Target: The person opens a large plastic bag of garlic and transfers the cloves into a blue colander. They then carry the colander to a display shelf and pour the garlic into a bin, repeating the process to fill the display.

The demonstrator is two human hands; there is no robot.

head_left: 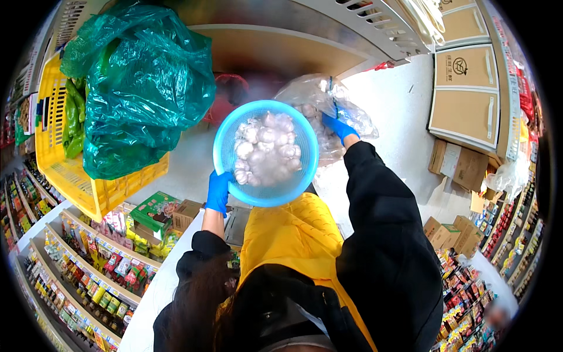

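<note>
A round light-blue plastic mesh basket [311, 154] is in front of my body, above the yellow apron [290, 233]. Several white garlic bulbs [266, 136] lie in it. My left hand [218, 193], in a blue glove, grips the basket's rim at its lower left. On the right, a transparent plastic bag [303, 86] holds more garlic bulbs [309, 110]. My right hand [339, 126], also blue-gloved, is at this bag against the garlic. Its fingertips are hidden among plastic and bulbs, so I cannot see whether they hold one.
At left, a yellow plastic crate [66, 171] holds green peppers [74, 119] and a large green plastic bag [145, 88]. A red mesh basket [226, 94] is beyond the blue one. Stocked store shelves [88, 281] run below left. Cardboard boxes [466, 167] stand at right.
</note>
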